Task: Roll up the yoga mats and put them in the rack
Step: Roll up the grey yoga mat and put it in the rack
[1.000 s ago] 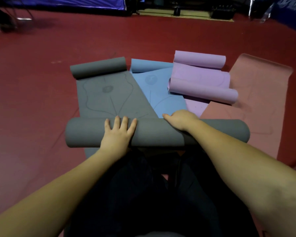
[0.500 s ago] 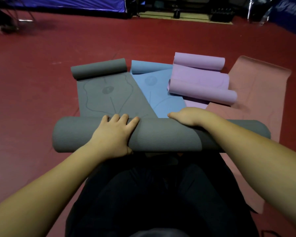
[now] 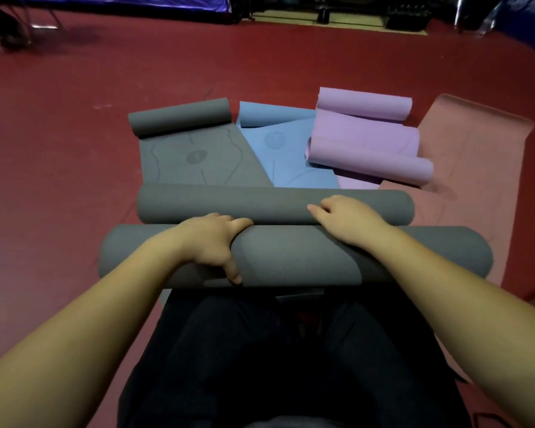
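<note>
While the rolled grey mat [image 3: 291, 257] was held across the person's dark-clad lap, it was gripped by the left hand [image 3: 210, 245], whose fingers were curled over its top and whose thumb was pressed against its near side. A second grey roll [image 3: 260, 203] lay just beyond it, touching it, and belonged to a partly unrolled grey mat [image 3: 195, 159] whose far end was curled as well. The right hand [image 3: 343, 217] was laid on that second roll with its fingers bent over it; whether it was grasped or merely pressed could not be told. Beside the grey mat a blue mat [image 3: 291, 156] was spread, overlapped by a purple mat [image 3: 368, 143] curled at both ends. A pink mat [image 3: 464, 156] was laid flat at the right. All were lying on the red floor [image 3: 74, 149]. No container of any kind was shown.
</note>
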Available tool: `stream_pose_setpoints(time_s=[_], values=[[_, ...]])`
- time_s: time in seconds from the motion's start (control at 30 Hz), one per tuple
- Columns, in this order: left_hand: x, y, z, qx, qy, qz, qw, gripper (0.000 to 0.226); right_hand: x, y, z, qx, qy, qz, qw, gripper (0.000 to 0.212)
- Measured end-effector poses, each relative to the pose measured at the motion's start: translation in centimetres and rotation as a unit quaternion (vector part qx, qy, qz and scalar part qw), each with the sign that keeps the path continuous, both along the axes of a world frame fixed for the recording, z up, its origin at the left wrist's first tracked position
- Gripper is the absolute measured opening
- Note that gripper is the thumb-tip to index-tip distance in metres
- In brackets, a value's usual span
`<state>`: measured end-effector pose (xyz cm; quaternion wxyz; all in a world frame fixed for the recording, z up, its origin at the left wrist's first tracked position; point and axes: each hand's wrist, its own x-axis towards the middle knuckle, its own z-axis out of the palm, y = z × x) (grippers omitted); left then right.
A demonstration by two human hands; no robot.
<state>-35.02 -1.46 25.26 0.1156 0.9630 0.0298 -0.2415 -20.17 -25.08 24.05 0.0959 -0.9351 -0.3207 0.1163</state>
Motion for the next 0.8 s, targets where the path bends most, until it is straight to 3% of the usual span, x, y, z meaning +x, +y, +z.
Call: stream_pose_setpoints(time_s=[0.1, 0.23, 0.4, 0.5, 0.63, 0.73, 0.8], values=[[2.1, 1.0, 0.1, -0.075, 0.071, 0.029, 0.994, 0.115, -1.7, -0.9, -0.3, -0.011, -0.049, -0.001, 0.999, 0.048], [4.6, 1.9, 0.0, -0.146, 0.15, 0.056, 0.976, 0.111, -3.6, -1.1, -1.6, -0.05, -0.112, -0.01, 0.992, 0.063], [5.4, 2.7, -0.6, -0.201, 0.159, 0.087, 0.963, 0.101, -3.0, -0.2, -2.4, -0.053, -0.14, -0.039, 0.988, 0.066], [4.6, 2.9, -0.8, -0.194, 0.087, 0.089, 0.973, 0.103, -2.4, 0.4, -2.4, -0.052, -0.133, -0.037, 0.989, 0.063], [2.1, 2.7, -1.5, -0.089, -0.091, 0.017, 0.992, 0.099, -1.6, 0.9, -2.4, -0.052, -0.111, -0.033, 0.992, 0.063], [-0.6, 1.4, -3.5, 0.013, -0.242, -0.024, 0.97, 0.09, -0.9, 1.0, -2.1, -0.063, -0.072, -0.044, 0.994, 0.067], [-2.1, 0.2, -5.4, 0.118, -0.298, -0.052, 0.946, 0.101, -0.4, 1.1, -2.0, -0.073, -0.051, -0.049, 0.995, 0.069]])
